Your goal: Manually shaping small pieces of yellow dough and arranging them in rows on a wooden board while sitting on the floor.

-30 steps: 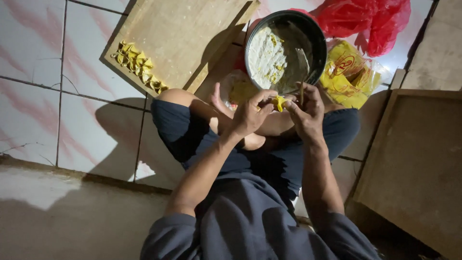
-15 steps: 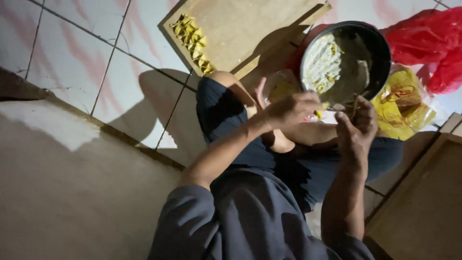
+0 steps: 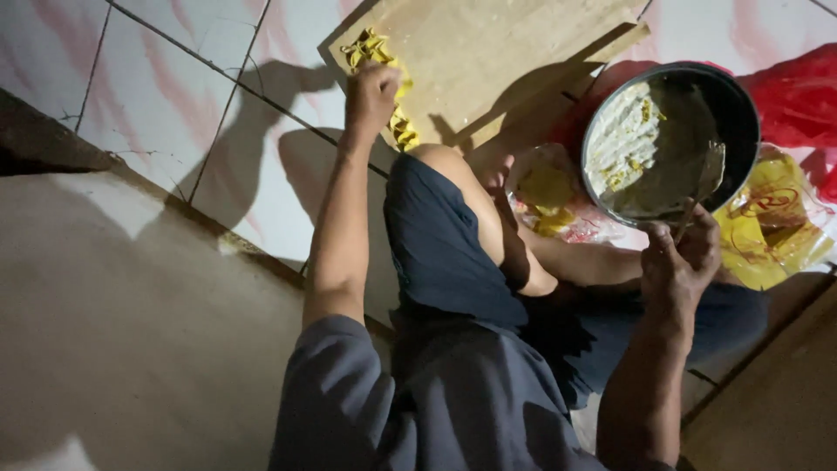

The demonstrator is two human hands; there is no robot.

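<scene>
head view shows the left hand (image 3: 370,94) stretched far out, its fingers curled down on the row of yellow folded pieces (image 3: 403,131) at the edge of the wooden board (image 3: 497,52); whether it grips one, i cannot tell. the right hand (image 3: 678,262) is closed around a spoon handle (image 3: 697,202) in the dark bowl of filling (image 3: 667,144). i think the bowl can tip, because the hand presses at its rim, and the far reach can crush the soft pieces.

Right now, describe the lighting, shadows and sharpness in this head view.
Head view: one hard light leaves the lower part dim; the left hand, at the yellow folded pieces on the wooden board, casts a crisp arm shadow across the white tiles; the right hand holds a spoon in the metal bowl, slightly soft; the red bag looks oversaturated.
</scene>
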